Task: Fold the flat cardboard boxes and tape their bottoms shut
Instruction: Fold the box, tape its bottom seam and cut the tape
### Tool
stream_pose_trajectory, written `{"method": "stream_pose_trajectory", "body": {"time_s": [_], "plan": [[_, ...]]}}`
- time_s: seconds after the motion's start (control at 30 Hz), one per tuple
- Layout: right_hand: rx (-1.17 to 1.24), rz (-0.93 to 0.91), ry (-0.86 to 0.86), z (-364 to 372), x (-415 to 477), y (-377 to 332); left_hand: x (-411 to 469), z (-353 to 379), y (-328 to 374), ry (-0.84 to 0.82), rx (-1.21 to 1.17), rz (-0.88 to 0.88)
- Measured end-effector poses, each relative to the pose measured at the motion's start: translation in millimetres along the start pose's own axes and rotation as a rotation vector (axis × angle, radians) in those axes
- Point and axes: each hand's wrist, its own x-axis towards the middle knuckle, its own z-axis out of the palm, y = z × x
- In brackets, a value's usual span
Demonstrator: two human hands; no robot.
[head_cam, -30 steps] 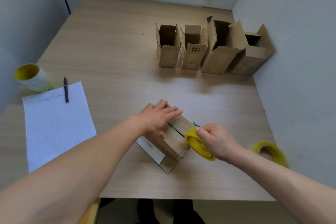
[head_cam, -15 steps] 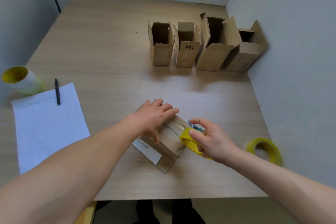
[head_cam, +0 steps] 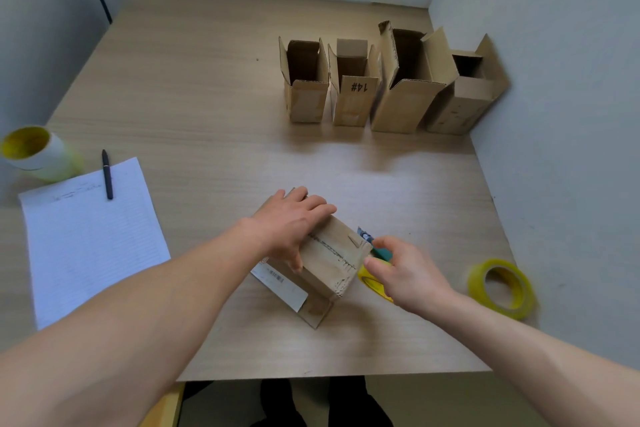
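A small cardboard box (head_cam: 329, 260) lies near the table's front edge with its folded bottom flaps facing up. My left hand (head_cam: 292, 222) presses flat on those flaps, thumb down the near side. My right hand (head_cam: 403, 272) grips a yellow tape roll (head_cam: 372, 282) against the box's right end. A green and blue piece (head_cam: 377, 250), perhaps a cutter, shows at my right fingertips. The hand hides most of the roll.
Several folded open-topped boxes (head_cam: 388, 87) stand in a row at the back right by the wall. A second yellow tape roll (head_cam: 502, 288) lies at the right. At the left are a lined paper sheet (head_cam: 86, 246), a pen (head_cam: 107, 173) and a wide tape roll (head_cam: 34, 152).
My right hand has carried the tape roll down from the top of the box to its right end. My left hand stays pressed on the flaps.
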Motion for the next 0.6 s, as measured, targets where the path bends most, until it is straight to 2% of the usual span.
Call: {"method": "stream_pose_trajectory", "body": {"time_s": [0.23,0.6], "plan": [[-0.052,0.069,-0.013,16.8,-3.9,1.7,-0.3,2.3,0.4,0.003,0.006,-0.017],[-0.17,0.045,-0.031,27.4,-8.3,-1.6,-13.7,12.2,-1.5,0.009,-0.027,-0.023]]}}
